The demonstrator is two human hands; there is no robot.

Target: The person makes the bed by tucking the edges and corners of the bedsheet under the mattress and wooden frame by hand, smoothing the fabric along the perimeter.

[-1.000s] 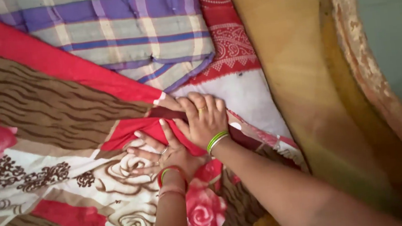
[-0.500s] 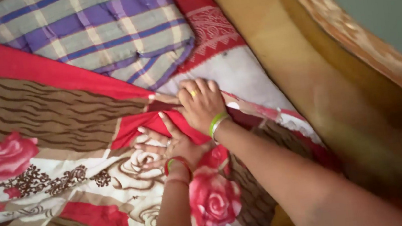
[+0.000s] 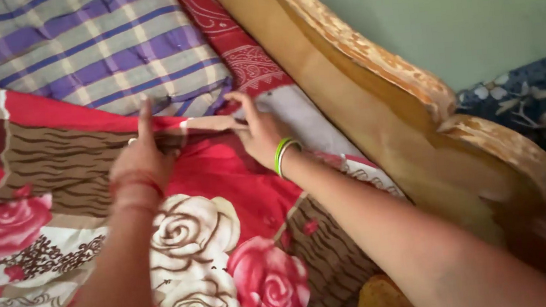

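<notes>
While both forearms reach across the bed, the left hand (image 3: 140,161) lies flat on the floral sheet (image 3: 207,233), fingers together and stretched toward the sheet's upper edge, gripping nothing that can be seen; red bangles (image 3: 134,181) ring its wrist. Right hand (image 3: 259,135) sits just beside it at the sheet's corner, fingers curled down on the folded edge, forefinger extended; whether it pinches the cloth or only presses it cannot be told. Green bangles (image 3: 281,155) on that wrist. Sheet is red and brown with large cream and pink roses, spread over the near part of the bed, its top edge running between the two hands. Beyond that edge lies a plaid quilt (image 3: 83,51), purple and grey, and a red patterned cloth (image 3: 236,50) beside it. Pale mattress (image 3: 296,114) shows just past the right hand. Worn wooden bed frame (image 3: 371,64) curves along the right, green wall (image 3: 446,10) behind it.
</notes>
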